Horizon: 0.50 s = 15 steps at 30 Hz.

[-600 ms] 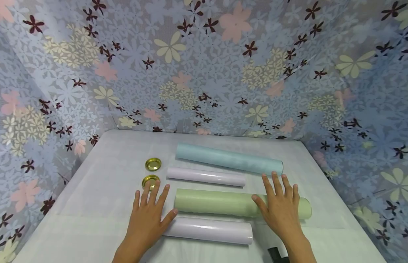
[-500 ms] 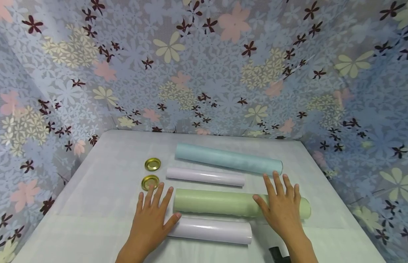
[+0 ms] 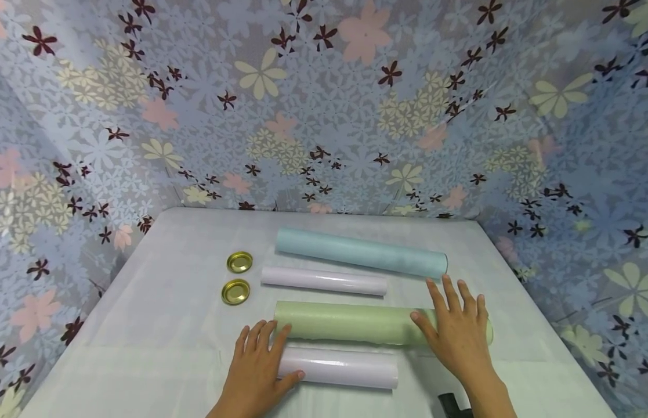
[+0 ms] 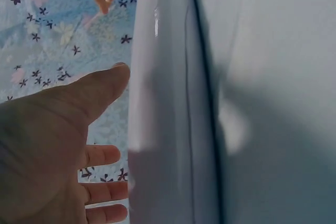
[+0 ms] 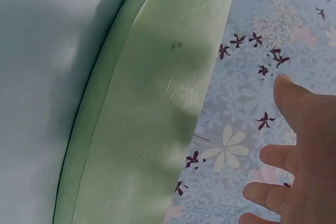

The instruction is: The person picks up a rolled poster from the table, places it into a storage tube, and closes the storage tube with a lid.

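Observation:
Nearest the front of the table lies a glossy pale lilac roll (image 3: 350, 370). My left hand (image 3: 256, 371) is at its left end, fingers loosely bent and thumb apart; in the left wrist view the same lilac roll (image 4: 163, 93) runs past the thumb, and I cannot tell whether they touch. Just behind lies a thicker light green roll (image 3: 344, 323). Over its right end hovers my right hand (image 3: 459, 337), fingers spread and holding nothing. The right wrist view has the green roll (image 5: 152, 93) apart from the thumb and fingers.
Farther back are a thin lilac roll (image 3: 324, 281) and a long pale blue roll (image 3: 360, 252). Two gold lids (image 3: 239, 262) lie left of them on the white tabletop (image 3: 162, 290). A black object (image 3: 451, 404) sits by the right forearm. Floral cloth (image 3: 313, 104) hangs behind.
My left hand has come down and right, off the lower gold lid, to the near lilac roll's left end. My right hand has shifted slightly right. The rolls lie as before.

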Motion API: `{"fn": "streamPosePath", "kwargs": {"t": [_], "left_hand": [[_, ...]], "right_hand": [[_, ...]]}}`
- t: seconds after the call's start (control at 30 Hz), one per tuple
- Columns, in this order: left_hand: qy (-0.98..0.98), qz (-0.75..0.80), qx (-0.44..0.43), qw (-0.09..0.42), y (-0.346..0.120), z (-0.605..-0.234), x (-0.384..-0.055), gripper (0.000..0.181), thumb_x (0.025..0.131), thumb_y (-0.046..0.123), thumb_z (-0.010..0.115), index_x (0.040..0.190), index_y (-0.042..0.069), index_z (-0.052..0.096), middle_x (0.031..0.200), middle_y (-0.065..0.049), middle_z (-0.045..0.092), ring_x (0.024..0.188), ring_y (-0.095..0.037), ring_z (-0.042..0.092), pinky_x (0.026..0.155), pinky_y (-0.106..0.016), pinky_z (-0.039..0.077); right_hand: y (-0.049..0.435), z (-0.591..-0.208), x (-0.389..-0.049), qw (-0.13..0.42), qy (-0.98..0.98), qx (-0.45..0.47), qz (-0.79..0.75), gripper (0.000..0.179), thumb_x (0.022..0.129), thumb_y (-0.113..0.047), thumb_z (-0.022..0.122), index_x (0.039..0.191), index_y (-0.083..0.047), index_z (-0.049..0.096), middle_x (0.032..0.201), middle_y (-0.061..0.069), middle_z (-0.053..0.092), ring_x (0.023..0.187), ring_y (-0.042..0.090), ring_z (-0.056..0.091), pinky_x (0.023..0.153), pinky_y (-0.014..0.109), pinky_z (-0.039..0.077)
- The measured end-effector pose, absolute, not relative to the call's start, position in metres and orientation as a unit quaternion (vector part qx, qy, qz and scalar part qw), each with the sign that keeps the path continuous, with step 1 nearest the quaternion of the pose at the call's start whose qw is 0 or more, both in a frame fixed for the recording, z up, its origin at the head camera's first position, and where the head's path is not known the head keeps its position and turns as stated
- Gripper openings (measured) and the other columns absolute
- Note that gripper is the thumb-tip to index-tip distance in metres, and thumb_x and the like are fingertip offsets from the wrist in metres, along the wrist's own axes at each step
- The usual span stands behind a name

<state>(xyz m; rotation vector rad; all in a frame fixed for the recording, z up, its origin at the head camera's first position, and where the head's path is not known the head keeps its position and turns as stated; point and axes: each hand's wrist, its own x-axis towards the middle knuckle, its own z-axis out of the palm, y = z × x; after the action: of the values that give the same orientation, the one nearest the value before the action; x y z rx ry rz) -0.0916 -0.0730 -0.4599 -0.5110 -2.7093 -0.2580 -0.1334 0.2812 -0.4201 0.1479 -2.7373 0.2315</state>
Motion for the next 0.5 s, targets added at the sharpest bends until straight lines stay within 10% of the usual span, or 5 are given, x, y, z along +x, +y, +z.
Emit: {"fn": "streamPosePath", "kwargs": {"t": [0.5], "left_hand": [[-0.968, -0.055, -0.201, 0.137, -0.071, -0.466, -0.090, 0.081, 0.066, 0.065, 0.070, 0.126, 0.015, 0.053, 0.115, -0.009, 0.052, 0.109, -0.028, 0.050, 0.102, -0.051, 0.036]], "right_hand": [[0.297, -0.426, -0.139, 0.115, -0.988, 0.086, 0.059, 0.073, 0.083, -0.055, 0.062, 0.139, -0.012, 0.044, 0.142, 0.021, 0.042, 0.133, 0.046, 0.029, 0.105, 0.069, 0.016]]}}
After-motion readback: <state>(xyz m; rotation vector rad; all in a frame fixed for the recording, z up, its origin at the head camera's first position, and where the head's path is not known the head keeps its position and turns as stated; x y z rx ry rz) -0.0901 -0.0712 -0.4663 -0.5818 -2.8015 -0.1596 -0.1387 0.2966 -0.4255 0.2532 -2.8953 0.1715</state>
